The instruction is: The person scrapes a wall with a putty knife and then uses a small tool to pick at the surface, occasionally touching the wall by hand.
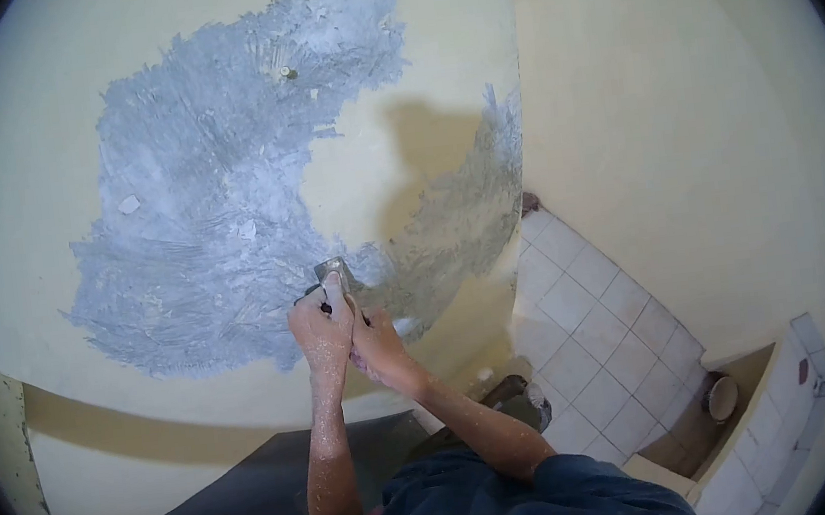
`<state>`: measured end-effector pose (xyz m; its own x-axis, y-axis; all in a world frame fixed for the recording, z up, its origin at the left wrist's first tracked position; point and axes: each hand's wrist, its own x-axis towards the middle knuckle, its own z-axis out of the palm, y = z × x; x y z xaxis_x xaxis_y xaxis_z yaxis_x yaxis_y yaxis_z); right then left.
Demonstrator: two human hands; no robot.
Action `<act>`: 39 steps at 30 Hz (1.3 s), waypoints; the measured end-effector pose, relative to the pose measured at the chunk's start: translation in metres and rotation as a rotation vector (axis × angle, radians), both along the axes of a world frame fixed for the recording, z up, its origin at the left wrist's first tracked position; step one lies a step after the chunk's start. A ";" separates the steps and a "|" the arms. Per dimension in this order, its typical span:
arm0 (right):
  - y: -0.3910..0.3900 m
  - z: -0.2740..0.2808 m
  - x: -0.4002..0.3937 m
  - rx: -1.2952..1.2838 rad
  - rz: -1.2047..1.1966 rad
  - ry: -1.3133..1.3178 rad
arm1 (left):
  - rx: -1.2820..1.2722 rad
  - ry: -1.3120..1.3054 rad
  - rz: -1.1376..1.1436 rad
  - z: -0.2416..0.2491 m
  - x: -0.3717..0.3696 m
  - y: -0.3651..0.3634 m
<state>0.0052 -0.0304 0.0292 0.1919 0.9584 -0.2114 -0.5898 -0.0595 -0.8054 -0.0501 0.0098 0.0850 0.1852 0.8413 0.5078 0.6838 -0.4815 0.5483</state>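
Observation:
A scraper (331,267) with a flat metal blade is pressed to the wall, at the edge between cream paint (354,178) and a rough grey patch (195,200) where the surface is bare. My left hand (321,329) closes round its handle, with the thumb laid up along the blade. Close against it on the right, my right hand (379,347) is also wrapped round the tool. Most of the handle is hidden by my fingers. White dust speckles both forearms.
A small fitting (289,72) sticks out of the wall high in the patch. Below lies a dark sheet (258,505). White floor tiles (597,339) run to the right, beside a tiled basin wall (756,463) with a round pot (721,399) inside. My head's shadow falls on the wall.

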 end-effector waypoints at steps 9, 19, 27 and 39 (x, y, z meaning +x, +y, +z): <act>0.017 -0.025 0.007 0.058 -0.090 -0.293 | -0.009 -0.074 0.021 -0.007 0.006 -0.001; 0.023 -0.021 0.012 0.371 -0.233 -0.455 | -0.004 -0.086 0.028 0.001 0.009 0.002; 0.017 -0.022 0.009 0.217 -0.224 -0.489 | -0.035 -0.096 0.021 -0.004 0.005 0.003; 0.021 -0.008 0.020 0.192 -0.163 -0.521 | 0.002 -0.131 0.039 0.008 0.013 0.003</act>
